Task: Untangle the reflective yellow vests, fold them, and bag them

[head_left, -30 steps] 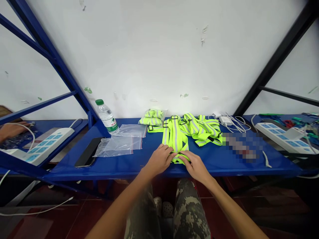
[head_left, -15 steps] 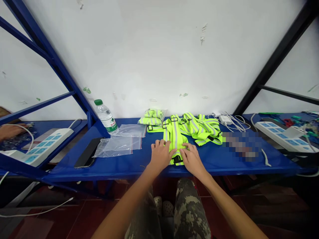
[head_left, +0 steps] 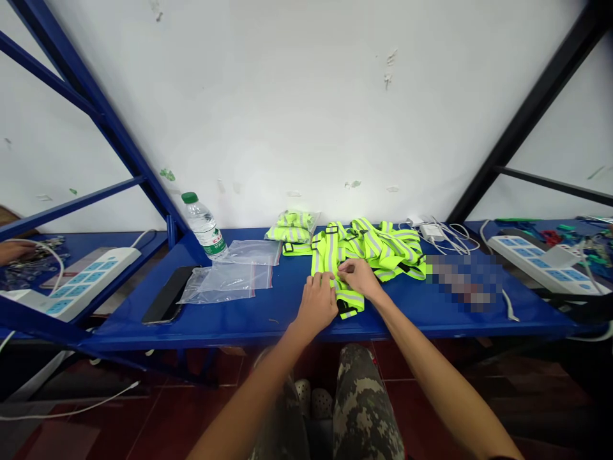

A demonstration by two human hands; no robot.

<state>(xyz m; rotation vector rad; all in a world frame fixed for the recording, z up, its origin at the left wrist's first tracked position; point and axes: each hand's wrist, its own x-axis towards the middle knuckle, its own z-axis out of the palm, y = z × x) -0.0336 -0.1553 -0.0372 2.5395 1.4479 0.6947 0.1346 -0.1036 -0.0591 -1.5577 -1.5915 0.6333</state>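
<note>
A neon-yellow reflective vest made of straps with silver stripes and black buckles lies in front of me. My left hand lies on its lower left edge, palm down, with the fingers stretched over the fabric. At the vest's middle, my right hand is closed in a pinch on the strap; the fingertips are partly hidden. A folded end with black trim sticks out below, between my hands. Against its right side sits a heap of similar yellow straps. Behind it, a clear bag holds folded yellow straps.
Clear zip bags lie left on the blue table, beside a black phone and a water bottle. White cables and a blurred patch are on the right. Power strips flank both sides. Another person's hand shows far left.
My right hand has moved up and left onto the middle of the vest and closed into a pinch. My left hand has shifted slightly right. The vest's lower end has turned a little.
</note>
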